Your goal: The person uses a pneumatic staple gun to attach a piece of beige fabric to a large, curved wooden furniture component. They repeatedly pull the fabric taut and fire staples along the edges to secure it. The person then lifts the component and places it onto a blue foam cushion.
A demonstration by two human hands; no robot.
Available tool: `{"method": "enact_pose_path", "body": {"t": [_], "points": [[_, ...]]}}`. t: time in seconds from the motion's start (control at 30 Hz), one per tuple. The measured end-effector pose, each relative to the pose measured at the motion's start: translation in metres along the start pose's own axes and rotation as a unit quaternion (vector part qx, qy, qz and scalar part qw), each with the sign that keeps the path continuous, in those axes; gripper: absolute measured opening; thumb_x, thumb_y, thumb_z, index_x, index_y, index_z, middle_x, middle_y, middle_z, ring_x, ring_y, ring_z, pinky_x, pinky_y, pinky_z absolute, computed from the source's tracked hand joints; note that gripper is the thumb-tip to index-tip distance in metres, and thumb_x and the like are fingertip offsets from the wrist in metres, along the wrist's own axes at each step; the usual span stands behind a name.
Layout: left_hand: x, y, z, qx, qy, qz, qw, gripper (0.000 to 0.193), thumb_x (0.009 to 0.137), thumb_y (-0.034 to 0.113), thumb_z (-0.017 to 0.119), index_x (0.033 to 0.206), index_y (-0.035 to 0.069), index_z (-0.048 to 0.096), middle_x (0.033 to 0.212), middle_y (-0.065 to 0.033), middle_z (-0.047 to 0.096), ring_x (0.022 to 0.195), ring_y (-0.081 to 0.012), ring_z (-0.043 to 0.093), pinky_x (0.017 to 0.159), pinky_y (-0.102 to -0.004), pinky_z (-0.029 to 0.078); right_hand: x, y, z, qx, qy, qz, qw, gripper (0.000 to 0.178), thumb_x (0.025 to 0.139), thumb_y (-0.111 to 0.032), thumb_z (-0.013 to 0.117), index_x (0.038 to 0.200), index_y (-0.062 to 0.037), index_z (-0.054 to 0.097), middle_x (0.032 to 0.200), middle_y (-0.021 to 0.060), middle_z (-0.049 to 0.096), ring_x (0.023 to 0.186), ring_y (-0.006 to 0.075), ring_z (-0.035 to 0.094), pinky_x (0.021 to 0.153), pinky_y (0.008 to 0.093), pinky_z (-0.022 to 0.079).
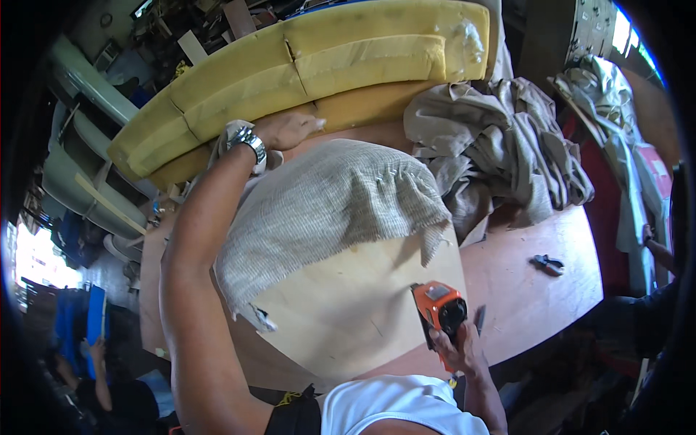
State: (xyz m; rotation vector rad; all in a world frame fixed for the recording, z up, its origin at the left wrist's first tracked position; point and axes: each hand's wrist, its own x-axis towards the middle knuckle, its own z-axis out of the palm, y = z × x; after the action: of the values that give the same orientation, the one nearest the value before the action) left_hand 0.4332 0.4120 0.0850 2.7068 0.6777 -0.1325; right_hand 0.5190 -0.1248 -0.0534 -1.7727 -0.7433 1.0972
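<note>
My right hand (462, 348) grips an orange and black staple gun (438, 308) over the near right part of a pale wooden panel (341, 304). A beige woven fabric (326, 192) is draped over the panel's far part, its frayed edge crossing the wood. My left arm reaches across to the far side. There my left hand (288, 130), with a metal watch at the wrist, is held beyond the fabric with fingers stretched to the right. Its fingertips are slightly blurred, and nothing held shows clearly.
Along the table's back lies a long yellow foam piece (304, 61). Crumpled beige cloth (500, 148) is heaped at the far right. Dark-handled pliers (547, 264) lie on the pinkish tabletop (536, 304). Another person (109, 388) works at lower left with a blue piece.
</note>
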Motion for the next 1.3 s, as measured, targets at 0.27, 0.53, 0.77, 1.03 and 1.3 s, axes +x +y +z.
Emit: {"method": "enact_pose_path", "body": {"t": [0.27,0.53,0.77,1.03,1.3], "points": [[0.065,-0.070,0.059,0.013,-0.104,-0.063,0.993,0.065,0.105,0.054,0.030,0.135,0.004,0.058,0.137,-0.0215,0.059,0.130,-0.0340,0.053,0.111,-0.0385,0.037,-0.004,0.032,0.010,-0.112,-0.019,0.009,0.993,0.029,0.088,-0.028,0.068,0.111,-0.0104,0.065,0.090,0.0077,0.073,0.085,0.0287,0.072,0.073,0.0352,0.056],[0.070,-0.073,0.126,-0.244,-0.123,-0.042,0.961,0.079,0.105,0.058,0.024,0.156,-0.003,0.022,0.166,-0.0182,0.017,0.155,-0.0267,0.012,0.125,-0.0341,0.009,0.001,0.031,0.002,-0.161,-0.037,-0.013,0.986,0.034,0.090,-0.041,0.063,0.109,-0.0131,0.068,0.094,0.0111,0.073,0.087,0.0331,0.072,0.073,0.0427,0.058],[0.020,0.038,0.075,-0.237,-0.152,0.064,0.957,0.068,0.109,0.046,0.022,0.158,0.000,0.016,0.168,-0.0135,0.009,0.155,-0.0216,0.006,0.125,-0.0336,0.006,0.004,0.025,0.016,-0.167,0.024,0.014,0.985,0.026,0.082,-0.029,0.072,0.099,-0.0101,0.070,0.080,0.0166,0.071,0.080,0.0367,0.072,0.068,0.0436,0.058],[-0.020,0.078,0.064,-0.152,-0.089,0.146,0.973,0.064,0.109,0.041,0.027,0.157,-0.002,0.023,0.165,-0.0157,0.022,0.154,-0.0240,0.017,0.125,-0.0332,0.012,-0.001,0.011,0.022,-0.158,0.045,0.064,0.984,0.032,0.084,-0.027,0.071,0.108,-0.0069,0.068,0.086,0.0218,0.071,0.085,0.0403,0.071,0.073,0.0464,0.057],[-0.042,0.105,0.065,-0.047,-0.002,0.182,0.982,0.062,0.107,0.040,0.039,0.156,0.003,0.029,0.161,-0.0186,0.030,0.150,-0.0299,0.027,0.123,-0.0359,0.020,0.000,0.034,0.033,-0.074,0.050,0.021,0.996,0.031,0.091,-0.031,0.068,0.106,-0.0036,0.066,0.076,0.0175,0.068,0.071,0.0297,0.070,0.067,0.0424,0.053]]}}
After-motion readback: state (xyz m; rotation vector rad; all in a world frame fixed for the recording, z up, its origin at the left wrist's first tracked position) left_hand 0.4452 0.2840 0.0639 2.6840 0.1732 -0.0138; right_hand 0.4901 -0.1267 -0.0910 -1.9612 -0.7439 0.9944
